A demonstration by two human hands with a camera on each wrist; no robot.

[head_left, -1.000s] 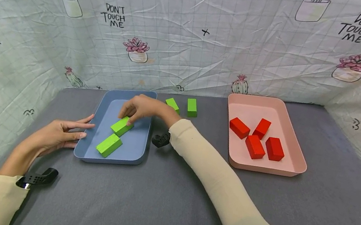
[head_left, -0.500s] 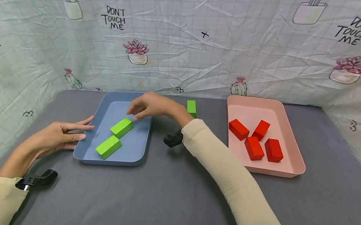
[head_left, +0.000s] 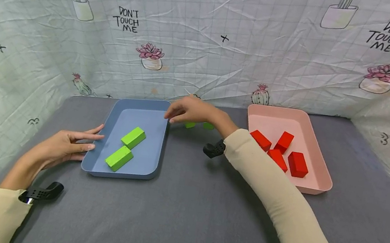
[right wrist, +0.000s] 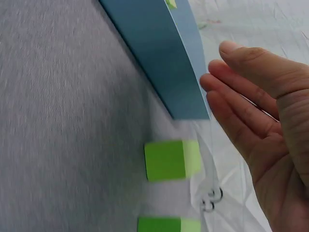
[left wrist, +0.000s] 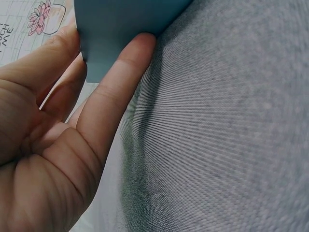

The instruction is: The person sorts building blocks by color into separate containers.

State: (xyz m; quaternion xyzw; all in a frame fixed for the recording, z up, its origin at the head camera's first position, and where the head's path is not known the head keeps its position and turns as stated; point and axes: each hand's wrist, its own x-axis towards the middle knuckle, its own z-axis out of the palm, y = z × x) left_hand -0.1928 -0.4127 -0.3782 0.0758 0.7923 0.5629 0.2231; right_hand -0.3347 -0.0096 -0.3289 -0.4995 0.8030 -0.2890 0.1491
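My left hand (head_left: 63, 146) rests against the left wall of the blue tray (head_left: 149, 173), fingers extended; the left wrist view shows its fingertips touching the outer wall (left wrist: 113, 29). Two green blocks (head_left: 133, 137) lie inside that tray, one in front of the other. Above the tray's back right corner hovers my right hand (head_left: 194, 110), holding nothing, its fingers loosely bent. Two more green blocks (right wrist: 166, 160) stand on the grey cloth to the right of the tray; in the head view the right hand partly covers them.
A pink tray (head_left: 317, 185) at the right holds several red blocks (head_left: 298, 164), and the right forearm partly hides it. Behind the grey table cloth (head_left: 170, 220) hangs a printed white sheet (head_left: 203, 24).
My right hand has let go of the rear green block in the blue tray, risen, and moved right toward the tray's back right corner. The left hand stays put.
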